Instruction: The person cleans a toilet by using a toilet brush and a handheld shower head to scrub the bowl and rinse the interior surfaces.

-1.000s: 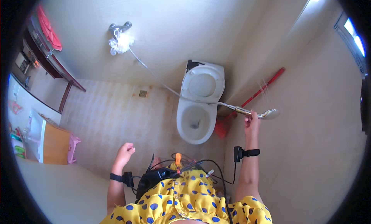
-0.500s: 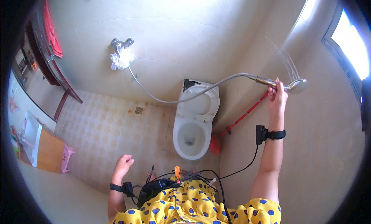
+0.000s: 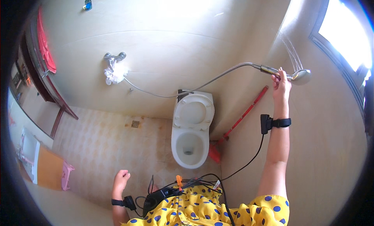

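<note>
My right hand (image 3: 281, 85) is raised at the right, its fingers wrapped round the handle of a chrome shower head (image 3: 300, 76). Thin jets of water leave the head upward, towards the wall by the window. From its handle a grey metal hose (image 3: 218, 77) sags leftward to the wall mixer tap (image 3: 115, 56), partly covered by a white bath puff (image 3: 115, 72). My left hand (image 3: 121, 180) hangs low at the left, fingers loosely curled in, with nothing visible in them. Both wrists wear black straps with small boxes.
Ahead stands a white toilet (image 3: 174, 142) with its lid and seat up. A red long-handled tool (image 3: 246, 113) leans on the right wall beside it. A floor drain (image 3: 134, 124), a pink stool (image 3: 67, 176), a washbasin (image 3: 29, 146) and a window (image 3: 344, 31) surround me. Black cables (image 3: 249, 167) cross my front.
The view has tilted up, showing more of the window and upper wall. My right hand still holds the running shower head near the right wall; my left hand stays low and curled.
</note>
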A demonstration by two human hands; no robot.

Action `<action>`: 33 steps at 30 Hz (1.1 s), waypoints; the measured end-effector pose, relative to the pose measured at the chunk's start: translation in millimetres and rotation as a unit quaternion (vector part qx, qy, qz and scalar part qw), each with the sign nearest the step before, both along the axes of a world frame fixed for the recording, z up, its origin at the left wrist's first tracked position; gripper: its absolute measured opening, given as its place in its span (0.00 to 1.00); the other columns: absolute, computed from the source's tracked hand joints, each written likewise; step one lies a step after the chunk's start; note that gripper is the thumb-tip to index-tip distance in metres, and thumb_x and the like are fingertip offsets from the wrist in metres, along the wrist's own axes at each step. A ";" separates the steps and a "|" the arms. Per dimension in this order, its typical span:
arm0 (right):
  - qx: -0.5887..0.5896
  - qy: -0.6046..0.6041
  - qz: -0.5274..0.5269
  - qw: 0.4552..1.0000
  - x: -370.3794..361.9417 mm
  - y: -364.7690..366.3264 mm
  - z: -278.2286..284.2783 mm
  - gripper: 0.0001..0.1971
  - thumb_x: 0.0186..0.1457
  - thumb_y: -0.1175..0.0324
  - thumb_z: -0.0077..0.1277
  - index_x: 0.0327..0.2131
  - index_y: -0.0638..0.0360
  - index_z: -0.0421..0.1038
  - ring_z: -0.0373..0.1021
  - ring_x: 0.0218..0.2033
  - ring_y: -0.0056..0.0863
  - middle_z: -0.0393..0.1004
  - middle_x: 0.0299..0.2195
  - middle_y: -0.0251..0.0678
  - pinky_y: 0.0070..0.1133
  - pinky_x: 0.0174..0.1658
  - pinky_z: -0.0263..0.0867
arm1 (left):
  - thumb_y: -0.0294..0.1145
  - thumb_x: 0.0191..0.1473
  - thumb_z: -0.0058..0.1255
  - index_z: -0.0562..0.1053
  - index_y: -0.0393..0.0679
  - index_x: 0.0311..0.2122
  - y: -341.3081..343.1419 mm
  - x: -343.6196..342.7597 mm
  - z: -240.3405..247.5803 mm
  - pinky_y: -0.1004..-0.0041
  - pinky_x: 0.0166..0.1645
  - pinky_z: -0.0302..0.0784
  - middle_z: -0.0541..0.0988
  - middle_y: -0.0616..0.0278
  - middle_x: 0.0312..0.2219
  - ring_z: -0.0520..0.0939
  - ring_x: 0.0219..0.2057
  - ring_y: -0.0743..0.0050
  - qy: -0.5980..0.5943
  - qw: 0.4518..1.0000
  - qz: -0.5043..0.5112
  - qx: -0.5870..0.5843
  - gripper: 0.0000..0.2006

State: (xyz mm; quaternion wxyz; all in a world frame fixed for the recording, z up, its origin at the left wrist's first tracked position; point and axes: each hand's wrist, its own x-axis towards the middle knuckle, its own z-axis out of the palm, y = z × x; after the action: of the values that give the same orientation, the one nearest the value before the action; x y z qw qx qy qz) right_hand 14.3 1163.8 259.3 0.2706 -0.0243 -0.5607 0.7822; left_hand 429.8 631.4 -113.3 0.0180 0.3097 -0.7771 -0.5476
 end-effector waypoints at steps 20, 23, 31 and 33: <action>-0.112 -0.249 -0.014 0.962 67.0 91.6 -281.6 0.06 0.52 0.67 0.51 0.29 0.56 0.66 0.66 0.16 0.15 0.70 0.18 0.30 0.09 0.12 0.51 | 0.29 0.54 0.51 0.69 0.31 0.45 14.5 -14.0 2.5 0.72 0.50 0.70 0.76 0.51 0.41 0.76 0.43 0.67 -0.032 0.998 -0.049 0.024 0.16; -0.122 -0.295 0.003 0.948 85.6 72.8 -314.3 0.06 0.52 0.67 0.51 0.29 0.56 0.66 0.66 0.16 0.15 0.70 0.18 0.30 0.09 0.12 0.50 | 0.29 0.53 0.51 0.69 0.32 0.46 12.2 -7.0 0.8 0.72 0.50 0.70 0.76 0.51 0.42 0.76 0.43 0.67 -0.045 0.998 -0.041 0.019 0.16; -0.169 -0.374 0.078 0.909 112.9 39.5 -378.2 0.07 0.53 0.65 0.50 0.27 0.54 0.65 0.65 0.15 0.16 0.68 0.16 0.28 0.11 0.13 0.51 | 0.31 0.54 0.52 0.70 0.33 0.45 19.2 7.5 7.4 0.72 0.49 0.70 0.76 0.52 0.41 0.76 0.43 0.67 -0.057 0.998 -0.020 0.019 0.16; -0.163 -0.387 0.080 0.904 109.9 27.7 -378.7 0.07 0.53 0.65 0.50 0.27 0.55 0.65 0.65 0.15 0.16 0.68 0.16 0.29 0.11 0.12 0.51 | 0.31 0.54 0.51 0.70 0.33 0.45 20.1 10.4 8.3 0.72 0.49 0.70 0.76 0.52 0.41 0.76 0.43 0.68 -0.070 0.997 -0.020 0.021 0.16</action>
State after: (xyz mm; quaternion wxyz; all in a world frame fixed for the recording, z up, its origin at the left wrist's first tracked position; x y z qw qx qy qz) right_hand 124.2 1191.5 -119.4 -0.0386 -0.3236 -0.4862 0.8108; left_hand 440.2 651.5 -105.1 -0.0541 0.3323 -0.7707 -0.5410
